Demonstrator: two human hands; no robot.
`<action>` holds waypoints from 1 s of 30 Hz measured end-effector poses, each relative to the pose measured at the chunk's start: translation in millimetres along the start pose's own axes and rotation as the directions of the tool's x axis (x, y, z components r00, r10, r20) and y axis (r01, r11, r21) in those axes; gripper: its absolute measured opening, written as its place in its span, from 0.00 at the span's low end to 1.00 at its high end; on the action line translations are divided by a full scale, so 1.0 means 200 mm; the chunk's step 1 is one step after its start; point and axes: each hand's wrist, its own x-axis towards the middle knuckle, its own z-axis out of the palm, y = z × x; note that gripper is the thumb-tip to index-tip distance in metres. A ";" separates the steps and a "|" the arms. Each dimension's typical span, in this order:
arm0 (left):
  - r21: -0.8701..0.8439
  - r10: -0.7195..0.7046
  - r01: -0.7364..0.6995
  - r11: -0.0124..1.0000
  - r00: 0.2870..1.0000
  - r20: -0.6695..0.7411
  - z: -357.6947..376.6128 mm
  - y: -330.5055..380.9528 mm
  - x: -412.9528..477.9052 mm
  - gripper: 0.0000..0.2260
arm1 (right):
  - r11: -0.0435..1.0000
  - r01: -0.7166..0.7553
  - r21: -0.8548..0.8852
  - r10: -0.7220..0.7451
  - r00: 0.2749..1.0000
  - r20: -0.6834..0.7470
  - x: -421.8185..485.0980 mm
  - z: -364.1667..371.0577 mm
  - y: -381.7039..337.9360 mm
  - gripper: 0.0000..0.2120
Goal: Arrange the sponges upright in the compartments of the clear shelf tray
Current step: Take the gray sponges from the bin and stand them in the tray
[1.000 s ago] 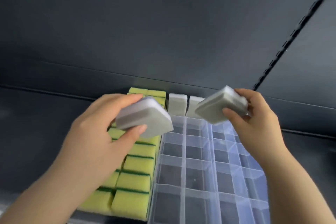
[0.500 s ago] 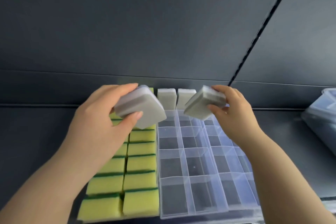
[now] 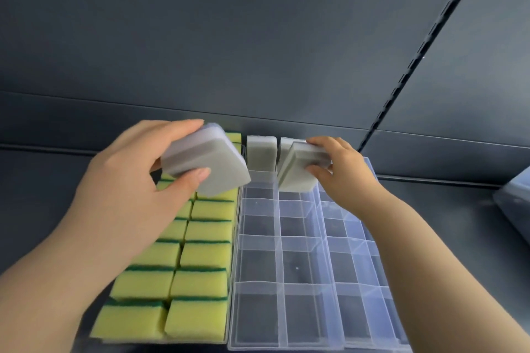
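Filling so far: two pale grey rectangular foam sponges [image 3: 261,152] stand upright at the far edge of the clear plastic compartment tray [image 3: 279,266]; the other compartments in view look bare, so most of the job seems left.
Yellow foam blocks [image 3: 206,255]: green scouring backs, packed upright in two columns beside the tray's left edge.
Left hand [image 3: 123,195]: pinches a grey two-layer sponge [image 3: 206,163] with rounded corners, aloft near the tray's far left corner.
Right hand [image 3: 341,169]: grips a second grey sponge [image 3: 298,172], tilted just in front of the standing pair, not yet seated.
Textures: sponges matte and soft-looking; tray glossy, rigid, thin-walled.
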 end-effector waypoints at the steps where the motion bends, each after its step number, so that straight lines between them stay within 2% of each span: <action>1: 0.004 0.000 0.000 1.000 1.000 0.006 0.00 0.00 0.00 0.22 | 1.000 -0.001 -0.008 0.001 1.000 0.002 0.00 0.00 0.01 0.20; 19: 0.019 -0.017 0.017 1.000 1.000 0.021 0.06 0.01 0.00 0.23 | 0.990 0.081 -0.117 -0.065 0.989 0.135 0.05 0.12 0.11 0.20; 23: 0.043 -0.015 0.014 0.999 1.000 0.025 0.07 0.02 0.02 0.22 | 0.993 0.072 -0.091 -0.061 0.992 0.114 0.05 0.15 0.13 0.20; 27: 0.051 0.017 -0.022 0.998 0.996 0.089 0.09 0.03 0.09 0.22 | 0.991 0.106 -0.079 -0.097 0.990 0.106 0.06 0.15 0.15 0.21; 30: 0.131 0.062 -0.088 0.987 0.980 0.188 0.17 0.03 0.20 0.21 | 0.972 0.160 -0.174 -0.144 0.985 0.099 0.06 0.13 0.15 0.23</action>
